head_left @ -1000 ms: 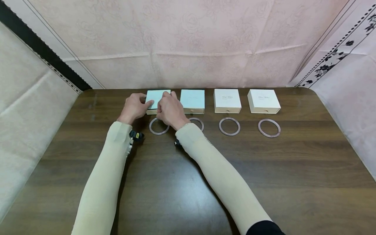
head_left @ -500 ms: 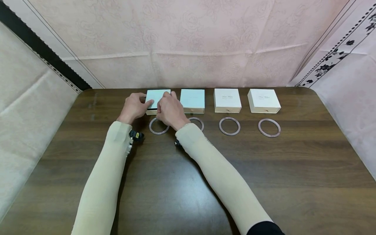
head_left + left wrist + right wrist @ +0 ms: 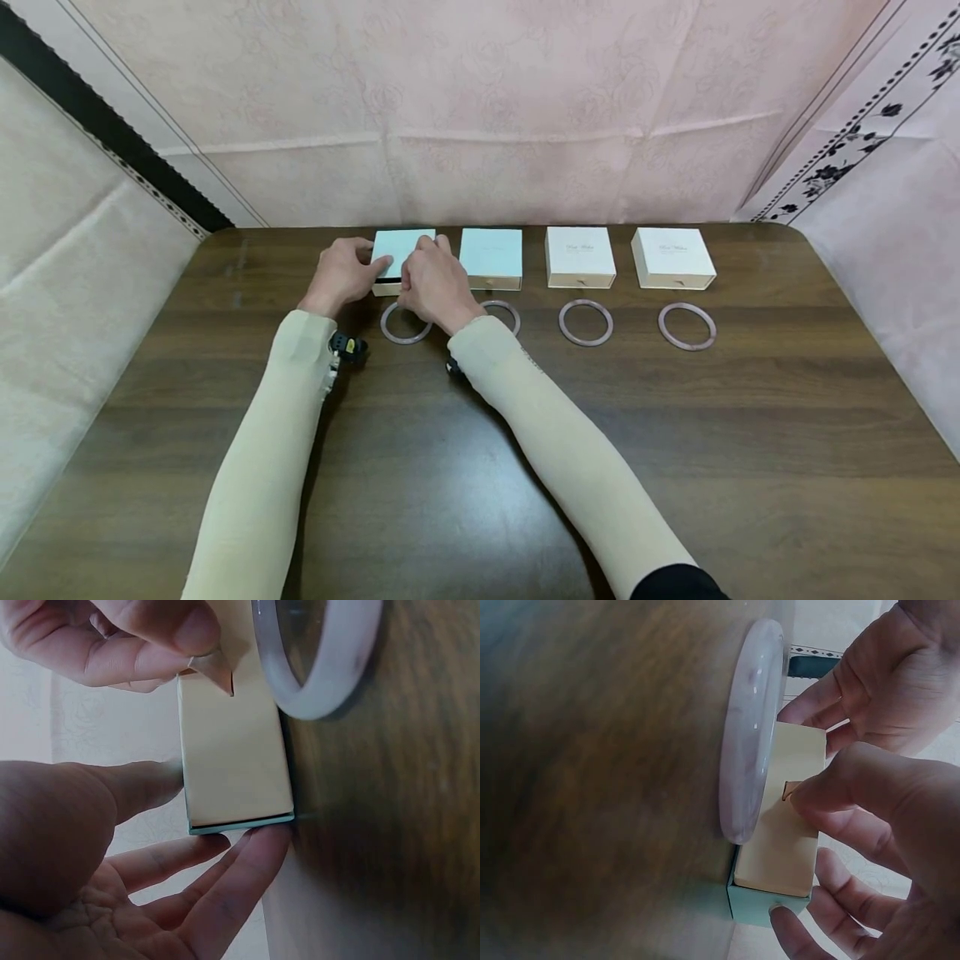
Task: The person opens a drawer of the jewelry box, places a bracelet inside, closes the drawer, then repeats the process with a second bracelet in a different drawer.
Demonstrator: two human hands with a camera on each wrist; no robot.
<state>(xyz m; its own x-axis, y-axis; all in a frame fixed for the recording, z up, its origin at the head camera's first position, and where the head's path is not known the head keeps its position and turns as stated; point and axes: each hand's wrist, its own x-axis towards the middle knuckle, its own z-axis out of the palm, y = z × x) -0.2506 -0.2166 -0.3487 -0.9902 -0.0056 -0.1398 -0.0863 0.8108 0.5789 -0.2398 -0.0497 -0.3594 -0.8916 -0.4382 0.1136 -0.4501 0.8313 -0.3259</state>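
Observation:
In the head view, a small drawer box with a turquoise top (image 3: 391, 244) stands leftmost in a row. My left hand (image 3: 343, 273) holds it, with the thumb on its top and fingers against its left side. My right hand (image 3: 437, 282) pinches a small brown pull tab (image 3: 215, 671) on the cream drawer front (image 3: 236, 757), as the left wrist view shows. A thin dark gap runs along the edge between the drawer front and the sleeve. Close in front of the box lies a pale lilac bangle (image 3: 742, 750), partly covered by my right hand in the head view.
To the right stand another turquoise box (image 3: 491, 250) and two white boxes, one mid-row (image 3: 581, 254) and one rightmost (image 3: 673, 257). Before each lies a bangle: one partly behind my right wrist (image 3: 510, 310), others at centre (image 3: 587, 342) and right (image 3: 688, 347). Patterned cloth (image 3: 480, 108) hangs behind the wooden table (image 3: 675, 433).

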